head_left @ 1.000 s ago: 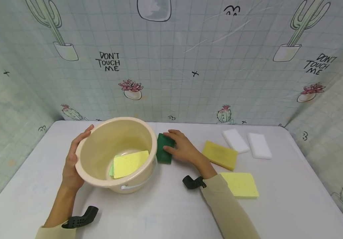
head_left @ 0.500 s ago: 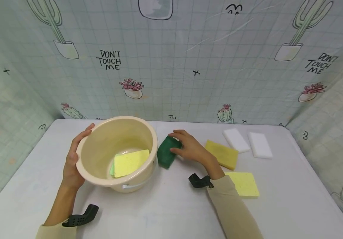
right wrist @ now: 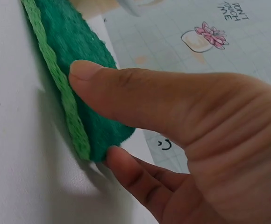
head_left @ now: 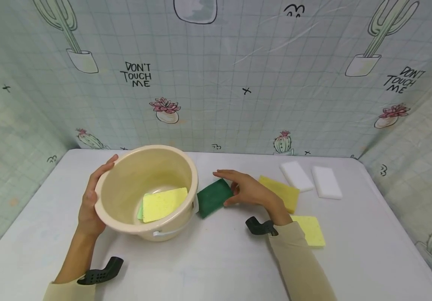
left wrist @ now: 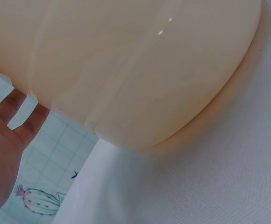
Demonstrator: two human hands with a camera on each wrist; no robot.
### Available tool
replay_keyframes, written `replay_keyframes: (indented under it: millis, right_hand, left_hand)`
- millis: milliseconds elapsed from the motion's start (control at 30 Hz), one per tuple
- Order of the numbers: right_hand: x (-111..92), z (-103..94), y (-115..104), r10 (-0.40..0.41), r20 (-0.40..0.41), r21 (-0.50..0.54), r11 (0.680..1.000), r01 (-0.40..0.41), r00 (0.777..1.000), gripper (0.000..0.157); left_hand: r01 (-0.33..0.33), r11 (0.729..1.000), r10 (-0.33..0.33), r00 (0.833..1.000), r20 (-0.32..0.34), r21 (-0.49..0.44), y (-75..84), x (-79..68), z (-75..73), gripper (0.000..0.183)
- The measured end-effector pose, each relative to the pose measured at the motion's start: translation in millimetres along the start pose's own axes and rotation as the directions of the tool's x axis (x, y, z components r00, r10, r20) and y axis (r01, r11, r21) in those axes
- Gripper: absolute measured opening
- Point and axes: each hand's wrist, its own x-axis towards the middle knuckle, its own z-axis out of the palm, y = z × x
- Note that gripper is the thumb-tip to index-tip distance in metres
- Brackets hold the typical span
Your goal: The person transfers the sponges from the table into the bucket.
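A cream bucket (head_left: 118, 188) stands at the left of the white table, its mouth facing me. Inside it lie a yellow sponge (head_left: 164, 205) and a light green one (head_left: 140, 212), partly covered. My left hand (head_left: 89, 205) holds the bucket's left side by the rim; in the left wrist view its fingers (left wrist: 32, 122) reach behind the wall. Right of the bucket is a green scouring sponge (head_left: 213, 197), dark on its face and lighter along its edge. My right hand (head_left: 249, 190) pinches its right end, thumb (right wrist: 86, 72) on the dark face and fingers at the end.
To the right lie a dark yellow sponge (head_left: 281, 193), a pale yellow sponge (head_left: 310, 232) partly behind my right sleeve, and two white sponges (head_left: 296, 175). A white handle (head_left: 170, 230) hangs on the bucket. A patterned curtain (head_left: 246, 121) closes off the back.
My right hand has moved right and slightly toward me. The green scouring sponge has turned and shifted right with it. My left hand and the bucket have stayed in place.
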Motion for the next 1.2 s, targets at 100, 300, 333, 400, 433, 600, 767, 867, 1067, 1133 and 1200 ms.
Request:
replay_keyframes:
  millis: [100,300,333,400,433,600,767,867,1067,1133,1200]
  right_hand:
    - [-2.4,-1.5,1.9,0.027,0.019,0.024,0.999,-0.028,0.999,0.085]
    - [-5.2,-2.4,6.5,0.045,0.055,0.059,0.997,-0.048,0.998,0.080]
    - [-5.2,-2.3,7.0,0.039,0.059,0.066,0.997,-0.043,0.997,0.078]
    - [-5.1,-2.1,8.0,0.028,0.066,0.077,0.996,-0.033,0.997,0.075]
    - [-5.1,-1.9,8.2,0.024,0.068,0.082,0.996,-0.029,0.997,0.073]
    - [-5.8,-1.1,8.6,0.010,0.084,0.076,0.997,-0.016,0.996,0.069]
    - [-5.1,-1.4,7.5,0.006,0.096,0.055,0.998,-0.011,0.995,0.070]
    - [-4.1,-1.9,6.9,0.002,0.102,0.038,0.999,-0.006,0.995,0.070]
    - [-3.8,-1.9,7.3,0.014,0.096,0.026,1.000,-0.017,0.995,0.065]
    - [-4.6,-1.8,7.2,0.023,0.098,0.030,0.999,-0.026,0.995,0.064]
    - [-5.3,-1.7,6.6,0.035,0.101,0.029,0.999,-0.038,0.994,0.063]
  left_hand:
    - [0.002,1.000,-0.002,1.000,-0.004,-0.006,0.2,-1.0,-0.1,0.059]
    - [0.003,1.000,-0.003,1.000,-0.002,-0.004,-0.9,-0.1,-1.0,0.060]
    - [0.002,1.000,-0.002,1.000,-0.002,-0.003,-1.3,-0.2,-1.4,0.060]
    - [-0.004,1.000,0.004,1.000,0.000,0.001,-1.7,-0.8,-1.9,0.060]
    - [-0.005,1.000,0.005,1.000,0.001,0.006,-1.8,-1.3,-2.0,0.060]
    - [-0.003,0.999,0.003,1.000,-0.002,0.037,-1.2,-2.5,-1.2,0.062]
    - [-0.010,0.999,0.010,1.000,0.000,0.042,0.3,-2.1,-1.4,0.062]
    - [-0.017,0.999,0.017,1.000,0.008,0.044,0.5,-1.5,-1.9,0.062]
    - [-0.018,0.999,0.017,0.999,0.028,0.038,0.3,-0.9,-2.6,0.061]
    - [-0.017,0.999,0.016,0.999,0.028,0.046,0.3,-1.5,-2.8,0.061]
    - [-0.013,0.999,0.012,1.000,0.027,0.048,0.6,-1.5,-2.6,0.060]
